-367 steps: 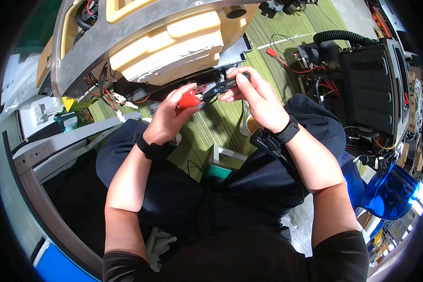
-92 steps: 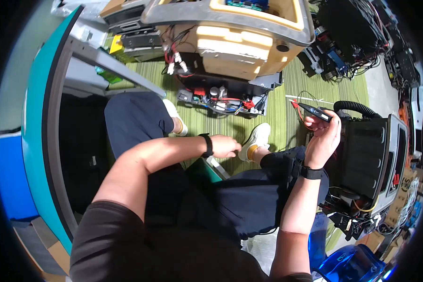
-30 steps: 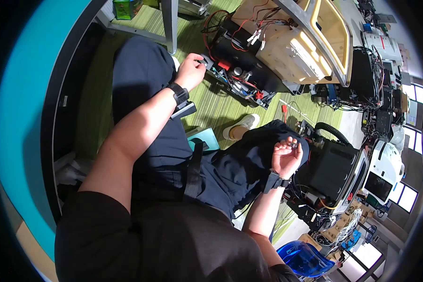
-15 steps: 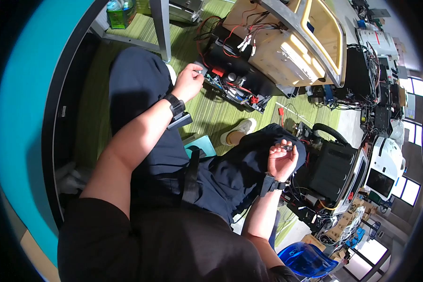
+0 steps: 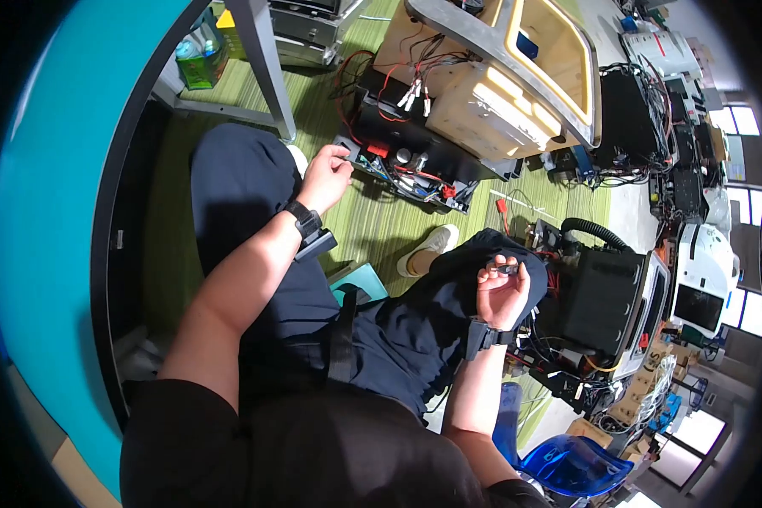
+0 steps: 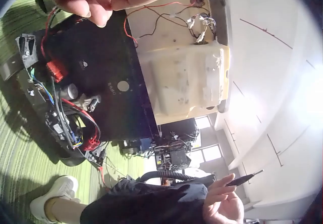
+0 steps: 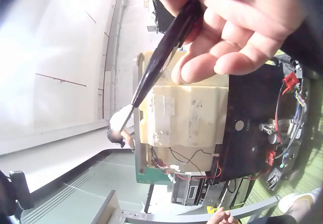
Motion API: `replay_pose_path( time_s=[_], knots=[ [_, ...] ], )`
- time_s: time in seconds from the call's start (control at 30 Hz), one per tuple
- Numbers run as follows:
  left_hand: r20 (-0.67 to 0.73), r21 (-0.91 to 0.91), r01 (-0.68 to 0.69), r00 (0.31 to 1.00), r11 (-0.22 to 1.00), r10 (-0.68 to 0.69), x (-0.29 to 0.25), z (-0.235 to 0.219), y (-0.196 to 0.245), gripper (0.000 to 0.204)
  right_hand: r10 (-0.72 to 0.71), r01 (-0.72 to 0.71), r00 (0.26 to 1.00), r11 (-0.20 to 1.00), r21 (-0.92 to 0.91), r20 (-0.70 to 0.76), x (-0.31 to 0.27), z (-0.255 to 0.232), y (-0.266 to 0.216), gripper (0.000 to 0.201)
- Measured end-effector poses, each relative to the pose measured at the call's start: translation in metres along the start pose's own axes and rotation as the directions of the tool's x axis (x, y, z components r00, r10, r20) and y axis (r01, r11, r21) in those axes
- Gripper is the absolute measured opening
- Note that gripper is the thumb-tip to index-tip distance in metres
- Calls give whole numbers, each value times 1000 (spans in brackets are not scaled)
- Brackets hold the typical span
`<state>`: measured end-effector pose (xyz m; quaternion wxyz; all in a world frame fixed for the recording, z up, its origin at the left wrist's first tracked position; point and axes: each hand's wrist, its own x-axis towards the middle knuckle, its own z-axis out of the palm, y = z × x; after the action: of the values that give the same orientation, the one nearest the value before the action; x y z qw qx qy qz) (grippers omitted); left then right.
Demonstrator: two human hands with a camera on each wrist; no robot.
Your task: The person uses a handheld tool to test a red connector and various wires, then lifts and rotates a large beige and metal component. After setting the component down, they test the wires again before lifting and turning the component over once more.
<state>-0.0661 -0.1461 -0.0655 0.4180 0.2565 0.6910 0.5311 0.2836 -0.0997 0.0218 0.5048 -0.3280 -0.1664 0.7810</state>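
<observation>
My right hand (image 5: 499, 298) is raised over the right knee, palm up, fingers curled round a black pen-shaped tool (image 7: 164, 57). A slim metal tip extends from the tool's tapered end in the right wrist view. My left hand (image 5: 323, 181) hovers beside the left end of a black chassis (image 6: 96, 87), its fingers loosely bent. Thumb and fingertips come close together in the left wrist view, with nothing visible between them. Along the chassis's near edge lie exposed wiring, a red connector (image 6: 56, 70) and a second red connector (image 6: 92, 143).
A cream plastic housing (image 5: 483, 110) with loose wires and white plugs (image 5: 412, 97) sits behind the chassis. On the right stands a dark machine (image 5: 601, 296) with a ribbed hose (image 5: 593, 227). A table leg (image 5: 262, 72) stands at left, beside the teal tabletop (image 5: 51, 212).
Twelve seconds ago the left hand held a red piece against the tool; now the hands are apart. The right hand has lowered since three seconds ago. Lately the head view shifts slightly.
</observation>
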Motion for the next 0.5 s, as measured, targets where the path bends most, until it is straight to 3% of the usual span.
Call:
replay_pose_path(
  time_s=[0.2,0.27,0.37,0.5],
  knots=[
    [25,-92,-52,998,994,54,-6,0,6,26,-3,2,1000,1000,29,4,-1,2,2,24],
    [12,-103,-138,990,985,140,-10,3,25,26,-14,14,1000,999,34,5,0,1,2,26],
    [78,-194,-216,969,957,235,-22,5,94,25,-13,12,1000,999,38,22,-2,6,1,26],
    [55,-217,-387,912,896,407,-22,11,182,26,-29,25,998,997,78,50,-1,6,0,27]
  ],
)
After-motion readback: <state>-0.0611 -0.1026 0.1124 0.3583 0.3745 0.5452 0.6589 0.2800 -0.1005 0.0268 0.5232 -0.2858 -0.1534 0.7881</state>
